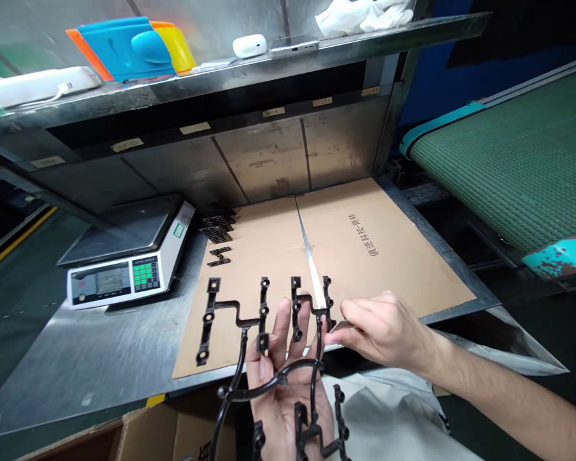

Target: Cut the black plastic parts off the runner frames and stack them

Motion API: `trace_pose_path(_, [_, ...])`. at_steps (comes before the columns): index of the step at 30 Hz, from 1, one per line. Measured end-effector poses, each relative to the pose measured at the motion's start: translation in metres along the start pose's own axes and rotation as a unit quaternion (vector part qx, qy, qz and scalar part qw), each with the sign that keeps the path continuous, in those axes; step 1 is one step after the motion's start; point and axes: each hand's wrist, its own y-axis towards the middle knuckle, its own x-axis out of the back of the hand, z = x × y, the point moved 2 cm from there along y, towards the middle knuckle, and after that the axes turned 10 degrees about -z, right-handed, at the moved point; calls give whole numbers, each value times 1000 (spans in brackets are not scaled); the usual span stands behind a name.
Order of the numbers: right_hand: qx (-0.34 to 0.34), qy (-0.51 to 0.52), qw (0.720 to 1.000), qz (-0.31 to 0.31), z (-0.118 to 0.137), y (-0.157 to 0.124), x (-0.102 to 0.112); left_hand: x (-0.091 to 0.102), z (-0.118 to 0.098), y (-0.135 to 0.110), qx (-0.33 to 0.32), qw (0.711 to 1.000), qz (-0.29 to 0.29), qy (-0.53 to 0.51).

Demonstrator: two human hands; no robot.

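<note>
A black moulded plastic sprue (269,383) with bracket-like parts on its branches is held up above the table's front edge. My left hand (288,403) is under it, palm up, with the fingers reaching behind the branches and holding it. My right hand (384,326) is closed around a small flat blade-like tool (342,326), mostly hidden by the fingers. Its tip is close to the upper right bracket part (329,301); whether it touches cannot be seen. Another bracket part (209,317) hangs from the sprue's upper left branch.
Cardboard sheets (365,256) cover the table. Loose black parts (219,256) and a stack of them (217,227) lie beside a digital scale (120,246). A metal shelf (230,80) crosses behind. A green conveyor belt (518,160) is right, a cardboard box (148,432) below.
</note>
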Motion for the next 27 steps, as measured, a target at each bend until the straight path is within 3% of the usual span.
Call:
trace_pose_path(9, [-2, -30, 999, -15, 0, 2, 1, -10, -1, 3, -49, 999, 0, 23])
trace_pose_path(17, [2, -32, 1000, 1, 0, 3, 2, -8, -1, 3, -21, 1000, 1, 8])
trace_pose_path(27, [1, -23, 1000, 11, 2, 0, 1, -6, -3, 3, -38, 998, 21, 35])
